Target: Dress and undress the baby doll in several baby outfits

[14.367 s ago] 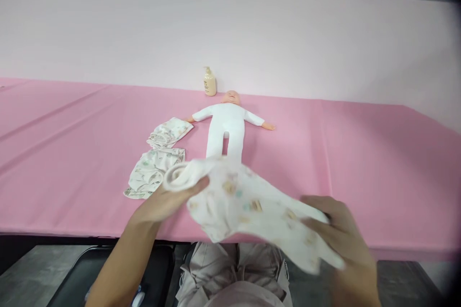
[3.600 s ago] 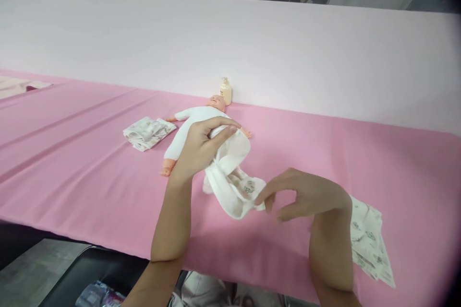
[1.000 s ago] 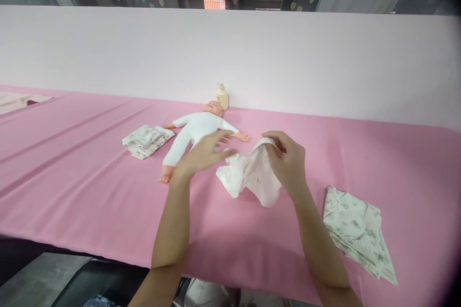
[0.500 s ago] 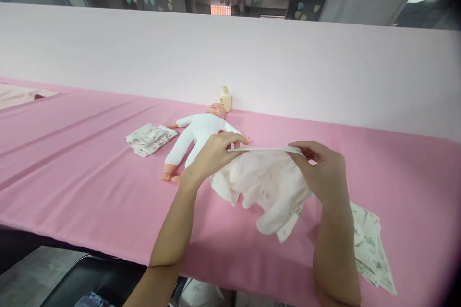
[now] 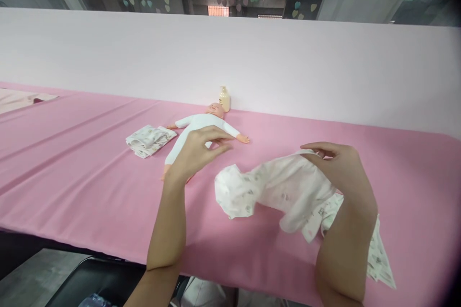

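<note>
Right of centre, the right hand [image 5: 344, 170] pinches the patterned garment [image 5: 275, 180]; its length runs leftward, towards the left hand [image 5: 198, 148] (loosely spread, holding nothing).

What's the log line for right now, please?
left grip: open, in front of doll | right grip: pinching printed garment | folded cloth: beside doll | pump bottle: upright
</note>
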A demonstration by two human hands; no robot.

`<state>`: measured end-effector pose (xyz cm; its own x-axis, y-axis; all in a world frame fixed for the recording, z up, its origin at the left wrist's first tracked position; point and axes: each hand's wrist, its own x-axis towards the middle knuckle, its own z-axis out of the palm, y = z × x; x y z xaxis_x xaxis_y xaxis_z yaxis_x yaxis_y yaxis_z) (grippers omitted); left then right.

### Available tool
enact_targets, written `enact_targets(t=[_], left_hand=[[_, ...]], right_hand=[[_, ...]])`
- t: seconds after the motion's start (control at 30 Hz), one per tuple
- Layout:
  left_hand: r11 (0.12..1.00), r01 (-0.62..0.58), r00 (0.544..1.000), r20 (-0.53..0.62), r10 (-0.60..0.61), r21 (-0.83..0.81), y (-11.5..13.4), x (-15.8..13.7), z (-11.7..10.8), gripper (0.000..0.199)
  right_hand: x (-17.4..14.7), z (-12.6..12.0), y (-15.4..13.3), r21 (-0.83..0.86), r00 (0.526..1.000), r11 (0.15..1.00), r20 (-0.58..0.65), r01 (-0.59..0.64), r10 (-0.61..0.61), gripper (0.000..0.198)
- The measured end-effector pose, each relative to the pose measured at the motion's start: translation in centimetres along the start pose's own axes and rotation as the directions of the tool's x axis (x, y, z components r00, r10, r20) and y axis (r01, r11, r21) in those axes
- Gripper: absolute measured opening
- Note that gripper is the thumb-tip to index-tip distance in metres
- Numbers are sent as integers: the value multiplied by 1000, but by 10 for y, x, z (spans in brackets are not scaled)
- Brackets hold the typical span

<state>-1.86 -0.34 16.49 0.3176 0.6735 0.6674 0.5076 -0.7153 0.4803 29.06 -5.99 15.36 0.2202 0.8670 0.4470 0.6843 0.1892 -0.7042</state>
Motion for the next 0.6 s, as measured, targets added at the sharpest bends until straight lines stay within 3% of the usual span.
enact_targets(t=[0.1, 0.17, 0.23, 0.3, 0.43, 0.5, 0.6], left_hand=[[982, 155, 956, 268, -121, -110, 19, 0, 7, 27], [962, 232, 878, 456, -144, -143, 37, -1, 23, 37], [970, 223, 809, 574, -128, -97, 52, -4, 49, 43], [990, 138, 797, 589, -133, 36, 61, -8, 78, 44], [939, 9, 846, 497, -191, 345, 59, -11, 111, 21], [937, 9, 857, 480, -187, 349, 52, -10, 105, 22], [970, 46, 871, 466, -155, 237, 42, -9, 79, 39]], right_hand=[[-2, 5, -6, 32, 1000, 999, -12, 2, -1, 19], [-6, 10, -16, 39, 999, 999, -3, 35, -35, 17], [-10, 16, -27, 34, 997, 997, -9, 75, -75, 14], [-14, 19, -37, 17, 994, 994, -31, 108, -108, 11], [-20, 17, -46, 3, 990, 994, -86, 110, -109, 13], [-21, 14, -47, 19, 987, 998, -149, 55, -52, 15], [-18, 9, -46, 35, 967, 997, -245, -67, 73, 16]])
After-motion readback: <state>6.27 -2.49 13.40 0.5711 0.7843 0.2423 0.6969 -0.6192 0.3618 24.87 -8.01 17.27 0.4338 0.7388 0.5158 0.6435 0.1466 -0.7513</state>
